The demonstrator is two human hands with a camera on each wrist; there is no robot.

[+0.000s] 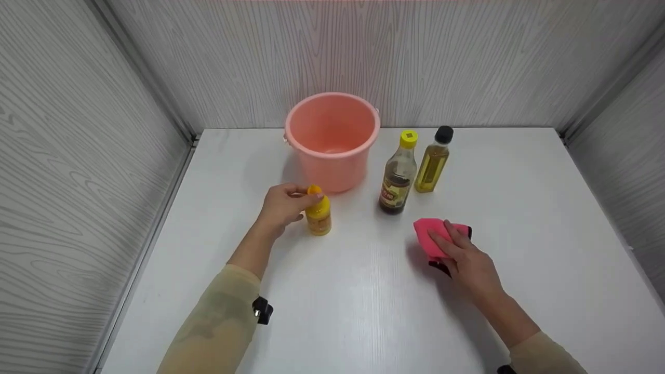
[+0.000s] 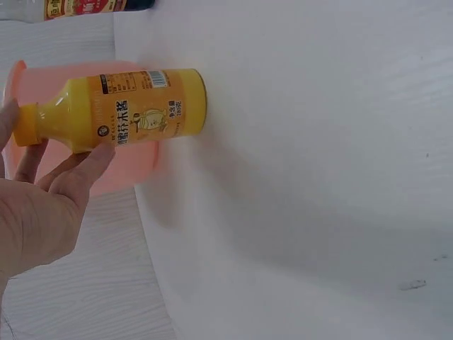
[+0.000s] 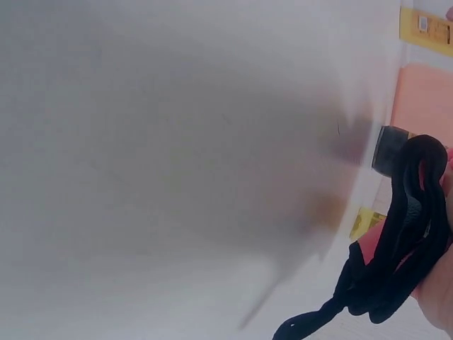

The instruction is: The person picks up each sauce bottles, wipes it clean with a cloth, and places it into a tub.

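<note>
A small yellow bottle (image 1: 318, 214) with a yellow cap stands on the white table (image 1: 363, 311) in front of a pink bucket (image 1: 332, 140). My left hand (image 1: 284, 205) holds it at the neck and cap. In the left wrist view the yellow bottle (image 2: 131, 110) has my left hand's fingers (image 2: 85, 170) on its shoulder and the thumb at the cap. My right hand (image 1: 460, 254) lies over a pink cloth (image 1: 430, 232) with black trim and grips it. The right wrist view shows the pink cloth (image 3: 368, 244) and its black trim (image 3: 403, 234) bunched against my right hand (image 3: 440, 297).
A dark sauce bottle (image 1: 399, 174) with a yellow cap and an oil bottle (image 1: 433, 161) with a black cap stand right of the bucket. Grey wood-grain walls close in the table on three sides. The pink bucket (image 2: 134, 173) sits just behind the yellow bottle.
</note>
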